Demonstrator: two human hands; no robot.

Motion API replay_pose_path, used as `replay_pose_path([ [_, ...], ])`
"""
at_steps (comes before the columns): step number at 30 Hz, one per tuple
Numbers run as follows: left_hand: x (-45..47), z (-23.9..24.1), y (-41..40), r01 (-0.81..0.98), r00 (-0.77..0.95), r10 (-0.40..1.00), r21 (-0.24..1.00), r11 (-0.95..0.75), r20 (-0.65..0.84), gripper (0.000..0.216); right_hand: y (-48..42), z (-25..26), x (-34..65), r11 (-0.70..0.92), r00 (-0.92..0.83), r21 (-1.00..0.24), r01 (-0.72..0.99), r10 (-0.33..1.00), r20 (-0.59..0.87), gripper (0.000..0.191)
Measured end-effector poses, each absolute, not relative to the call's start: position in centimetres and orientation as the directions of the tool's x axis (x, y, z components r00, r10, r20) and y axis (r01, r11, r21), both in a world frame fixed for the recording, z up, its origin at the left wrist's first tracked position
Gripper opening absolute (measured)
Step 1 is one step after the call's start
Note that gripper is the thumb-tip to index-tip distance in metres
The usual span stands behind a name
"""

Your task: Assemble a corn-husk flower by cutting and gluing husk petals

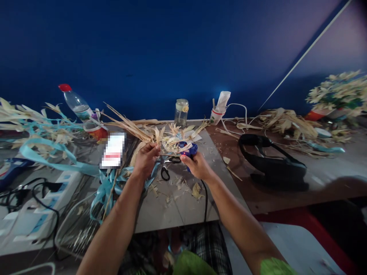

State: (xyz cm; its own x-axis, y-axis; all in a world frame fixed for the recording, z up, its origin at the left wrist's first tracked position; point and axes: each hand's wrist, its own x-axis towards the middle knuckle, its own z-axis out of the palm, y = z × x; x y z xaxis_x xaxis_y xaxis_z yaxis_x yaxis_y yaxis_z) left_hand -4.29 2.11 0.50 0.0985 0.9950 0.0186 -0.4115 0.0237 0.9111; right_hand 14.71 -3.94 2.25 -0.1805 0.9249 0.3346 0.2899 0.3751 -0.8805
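My left hand [147, 156] is closed in a pinch on a corn husk flower [159, 136], whose pale petals stand up above the fingertips. A blue glue gun [191, 149] with a small red light is gripped in my right hand [197, 163]; its black cord [205, 198] hangs down toward the table's front edge. Between the hands lies a pair of black-handled scissors [165, 173]. Just beyond them is a heap of dried husk pieces [174, 139], partly hidden by the hands. Husk scraps [197, 190] litter the grey board [177, 214].
To the left are a phone [114, 151], light blue ribbon [106, 191], a power strip [54, 204] and a tilted bottle [77, 105]. A jar [181, 112] and a paper cup [216, 115] stand by the wall. A black headset-like object [275, 168] sits at right, near piled husks [283, 124].
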Motion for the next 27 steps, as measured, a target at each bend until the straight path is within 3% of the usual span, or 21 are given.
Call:
replay_pose_path([
  [15, -4.34, 0.29, 2.21, -0.424, 0.124, 0.992, 0.905, 0.040, 0.014, 0.022, -4.03, 2.09, 14.83, 0.345, -0.121, -0.890, 0.299, 0.938, 0.323, 0.038],
  [21, -4.37, 0.32, 2.37, -0.428, 0.102, 0.994, 0.904, 0.001, 0.047, 0.021, -4.00, 1.92, 14.97, 0.368, -0.191, -0.869, 0.331, 0.928, 0.320, 0.037],
  [27, -4.21, 0.86, 1.73, -0.398, 0.138, 0.990, 0.914, 0.075, -0.021, 0.022, -3.93, 2.04, 15.08, 0.354, -0.139, -0.879, 0.321, 0.935, 0.326, 0.037],
])
